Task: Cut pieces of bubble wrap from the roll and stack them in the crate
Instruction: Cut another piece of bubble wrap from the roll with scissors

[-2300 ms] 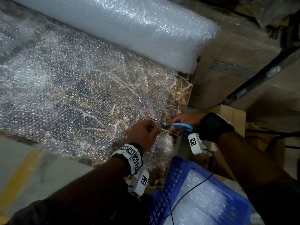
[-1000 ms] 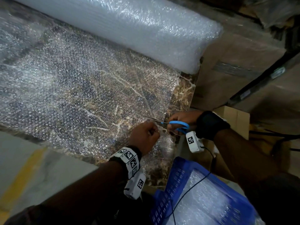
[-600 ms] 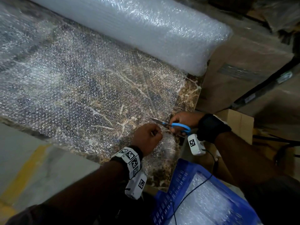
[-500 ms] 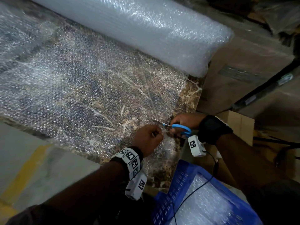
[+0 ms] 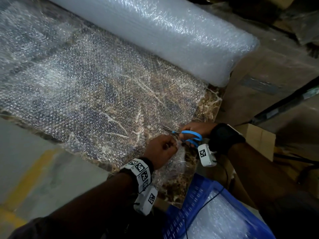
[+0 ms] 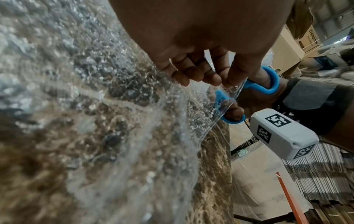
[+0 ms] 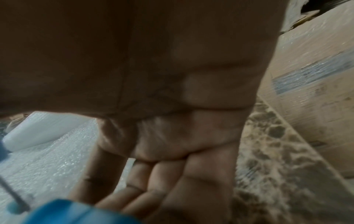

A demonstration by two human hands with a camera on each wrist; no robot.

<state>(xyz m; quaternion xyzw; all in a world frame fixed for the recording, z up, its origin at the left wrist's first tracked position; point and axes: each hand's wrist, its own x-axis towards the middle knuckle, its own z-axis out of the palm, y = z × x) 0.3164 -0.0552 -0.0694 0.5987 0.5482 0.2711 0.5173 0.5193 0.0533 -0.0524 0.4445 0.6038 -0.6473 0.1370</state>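
Observation:
A thick white bubble wrap roll [image 5: 164, 31] lies across the far side of the marble table [image 5: 209, 107], with a sheet of bubble wrap [image 5: 86, 94] unrolled toward me. My right hand [image 5: 195, 130] grips blue-handled scissors [image 5: 189, 136], whose blades point left into the sheet's near right part. My left hand [image 5: 162, 149] pinches the sheet's edge [image 6: 220, 97] just beside the scissors [image 6: 254, 89]. In the right wrist view the palm fills the frame, with the blue handle [image 7: 76, 212] at the bottom. A blue crate [image 5: 189, 200] holding bubble wrap pieces [image 5: 224, 219] stands at the lower right.
Cardboard boxes [image 5: 259, 94] stand right of the table, and a smaller box [image 5: 259, 137] sits behind my right wrist. Grey floor with a yellow line [image 5: 25, 180] lies to the left. Stacked flat cardboard [image 6: 316, 174] shows in the left wrist view.
Both hands stay at the sheet's near right part. The scissors have worked slightly further into the wrap while my left hand keeps pinching the edge; the view has shifted a little.

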